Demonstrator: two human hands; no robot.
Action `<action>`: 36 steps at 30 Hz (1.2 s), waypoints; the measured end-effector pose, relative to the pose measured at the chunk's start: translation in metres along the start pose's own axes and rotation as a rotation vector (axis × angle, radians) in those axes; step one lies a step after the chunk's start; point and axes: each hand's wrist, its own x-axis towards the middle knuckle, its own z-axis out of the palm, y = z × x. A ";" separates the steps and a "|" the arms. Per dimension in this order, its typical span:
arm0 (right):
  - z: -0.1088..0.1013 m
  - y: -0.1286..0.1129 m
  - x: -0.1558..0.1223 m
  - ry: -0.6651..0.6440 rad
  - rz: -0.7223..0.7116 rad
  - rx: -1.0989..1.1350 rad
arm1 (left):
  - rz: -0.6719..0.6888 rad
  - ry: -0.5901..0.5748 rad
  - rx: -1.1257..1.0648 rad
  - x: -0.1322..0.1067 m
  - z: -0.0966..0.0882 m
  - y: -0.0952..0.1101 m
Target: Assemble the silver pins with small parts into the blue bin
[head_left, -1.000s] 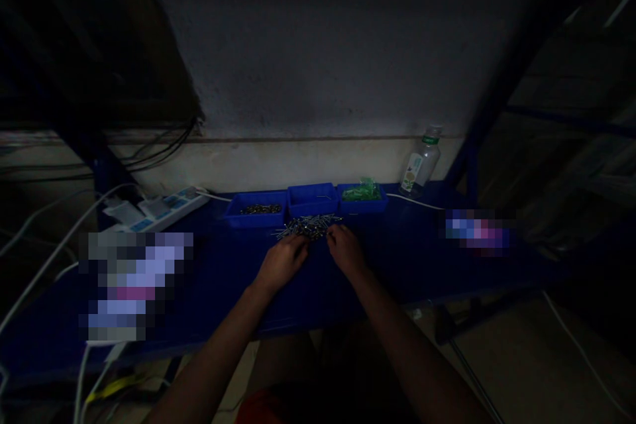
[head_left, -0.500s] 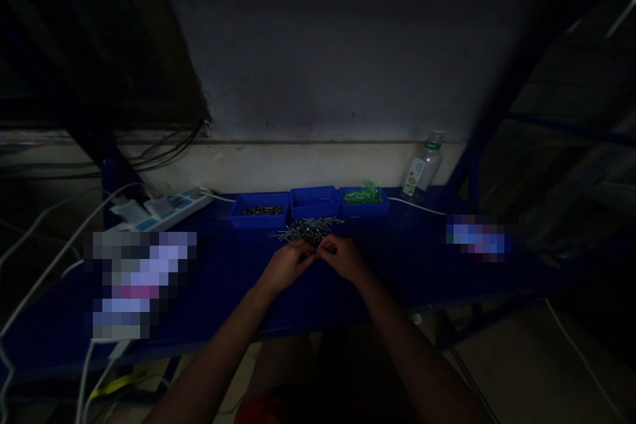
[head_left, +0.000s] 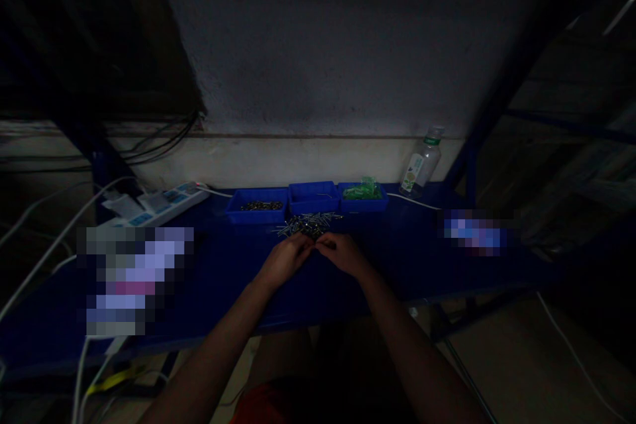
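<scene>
On the blue table (head_left: 407, 252), slim silvery metal pieces (head_left: 309, 222) lie jumbled.

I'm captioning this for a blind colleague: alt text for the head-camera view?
Two bare hands close together at the near edge of a pile of thin metal pieces on a blue table. Behind the pile stand three blue trays, with a clear bottle to their right and a white power strip to their left.

place: likely workshop | dim blue workbench (head_left: 407, 258) | small-parts trays (head_left: 313, 207) | loose metal pieces (head_left: 309, 222) | power strip (head_left: 166, 208)
</scene>
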 end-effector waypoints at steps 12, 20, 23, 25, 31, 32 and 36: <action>0.002 0.005 0.001 0.003 0.010 -0.013 | -0.007 0.019 -0.043 0.002 -0.001 -0.001; 0.000 -0.001 0.000 0.040 -0.041 -0.010 | 0.001 0.003 -0.021 0.002 0.002 -0.002; 0.001 -0.004 -0.001 0.084 -0.082 -0.062 | 0.016 -0.034 -0.008 0.002 0.004 -0.003; 0.001 -0.005 -0.001 0.102 -0.100 -0.092 | 0.028 -0.042 -0.021 0.002 0.004 -0.003; 0.003 -0.001 0.001 0.110 -0.103 -0.062 | 0.000 -0.034 -0.034 0.002 0.004 -0.005; 0.003 -0.001 0.001 0.115 -0.099 -0.060 | -0.008 -0.028 -0.032 0.002 0.005 -0.005; 0.002 0.000 0.001 0.146 -0.059 -0.044 | -0.009 0.016 -0.045 0.002 0.004 -0.003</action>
